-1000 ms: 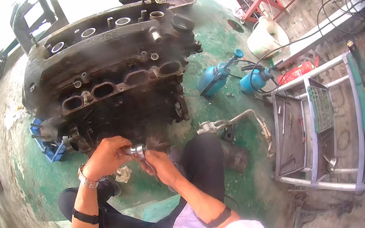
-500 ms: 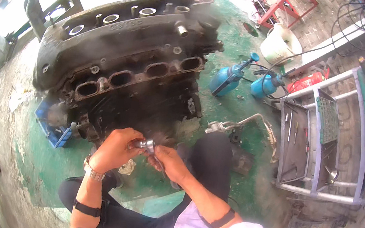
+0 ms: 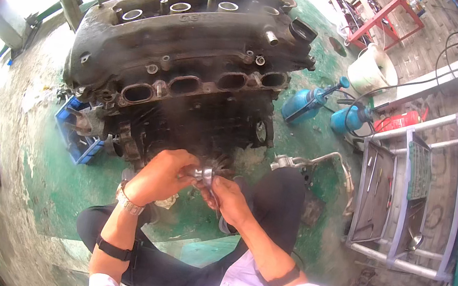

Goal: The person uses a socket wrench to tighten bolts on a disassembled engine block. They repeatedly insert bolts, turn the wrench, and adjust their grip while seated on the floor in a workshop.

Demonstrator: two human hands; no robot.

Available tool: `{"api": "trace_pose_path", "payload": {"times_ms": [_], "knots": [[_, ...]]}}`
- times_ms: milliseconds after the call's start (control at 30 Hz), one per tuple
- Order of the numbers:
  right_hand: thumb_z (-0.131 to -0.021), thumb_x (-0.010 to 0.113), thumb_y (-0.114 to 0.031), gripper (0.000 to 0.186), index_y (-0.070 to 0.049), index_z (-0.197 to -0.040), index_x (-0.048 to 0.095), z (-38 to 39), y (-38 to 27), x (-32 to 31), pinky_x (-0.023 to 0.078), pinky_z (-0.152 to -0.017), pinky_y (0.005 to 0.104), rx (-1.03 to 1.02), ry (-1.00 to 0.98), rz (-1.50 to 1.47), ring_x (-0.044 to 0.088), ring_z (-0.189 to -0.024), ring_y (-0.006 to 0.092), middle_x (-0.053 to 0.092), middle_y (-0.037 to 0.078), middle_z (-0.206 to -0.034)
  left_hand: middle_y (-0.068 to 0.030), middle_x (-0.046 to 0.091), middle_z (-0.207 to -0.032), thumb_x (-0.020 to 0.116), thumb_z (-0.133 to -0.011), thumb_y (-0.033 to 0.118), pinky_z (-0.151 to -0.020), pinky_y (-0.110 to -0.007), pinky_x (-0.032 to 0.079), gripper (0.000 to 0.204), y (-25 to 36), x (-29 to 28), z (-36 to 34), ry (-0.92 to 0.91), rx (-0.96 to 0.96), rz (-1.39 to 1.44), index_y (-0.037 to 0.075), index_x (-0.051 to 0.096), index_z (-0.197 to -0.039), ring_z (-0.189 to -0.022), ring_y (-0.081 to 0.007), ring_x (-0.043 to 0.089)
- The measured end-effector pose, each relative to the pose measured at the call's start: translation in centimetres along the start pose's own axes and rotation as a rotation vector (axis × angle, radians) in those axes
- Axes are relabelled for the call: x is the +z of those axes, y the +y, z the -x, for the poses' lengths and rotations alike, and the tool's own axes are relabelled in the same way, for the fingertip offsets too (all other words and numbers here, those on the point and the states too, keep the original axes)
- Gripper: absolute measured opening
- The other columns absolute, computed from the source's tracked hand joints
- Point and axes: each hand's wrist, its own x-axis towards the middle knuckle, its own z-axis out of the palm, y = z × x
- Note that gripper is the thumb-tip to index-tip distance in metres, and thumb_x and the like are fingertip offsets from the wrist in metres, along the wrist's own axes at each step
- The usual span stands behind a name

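Observation:
My left hand (image 3: 163,176), with a metal watch at its wrist, is closed with its fingertips on the socket end of a shiny ratchet wrench (image 3: 206,174). My right hand (image 3: 231,201) grips the same wrench around its head and handle, which slants down toward me. Both hands are between my bent knees, just in front of a large dark engine (image 3: 185,80). The engine's row of oval ports faces me, and its lower part lies in shadow behind my hands. Fingers partly cover the wrench, so its exact fit with the socket is hidden.
Right of the engine stand two blue spray bottles (image 3: 304,104), a white bucket (image 3: 373,70) and a bent metal pipe (image 3: 327,156). Farther right is a metal tool cart (image 3: 361,192). A blue crate (image 3: 84,154) sits at the engine's left, and a red rack (image 3: 398,23) at the back.
The view has shifted, so the engine and surroundings sit differently in the picture. Both hands appear slightly farther right and higher, still holding the ratchet wrench.

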Motion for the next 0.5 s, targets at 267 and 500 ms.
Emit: {"api": "trace_pose_path", "payload": {"times_ms": [267, 500], "knots": [[-0.108, 0.048, -0.038, 0.038, -0.005, -0.111, 0.067, -0.15, -0.03, 0.11, 0.038, -0.058, 0.0215, -0.032, -0.022, -0.021, 0.051, -0.067, 0.0053, 0.062, -0.002, -0.081, -0.0151, 0.067, -0.089, 0.075, -0.076, 0.0, -0.068, -0.036, 0.053, 0.027, 0.11, 0.02, 0.13, 0.013, 0.013, 0.025, -0.001, 0.069, -0.103, -0.078, -0.0284, 0.068], [-0.108, 0.049, -0.036, 0.036, -0.005, -0.112, 0.067, -0.03, -0.41, 0.11, 0.038, -0.059, 0.0222, -0.041, -0.03, 0.012, 0.049, -0.067, 0.0052, 0.06, -0.002, -0.081, -0.0163, 0.066, -0.088, 0.072, -0.075, -0.002, -0.069, -0.038, 0.054, 0.024, 0.21, 0.18, 0.09, 0.055, 0.008, 0.096, -0.001, 0.069, -0.099, -0.08, -0.0328, 0.069]]}}
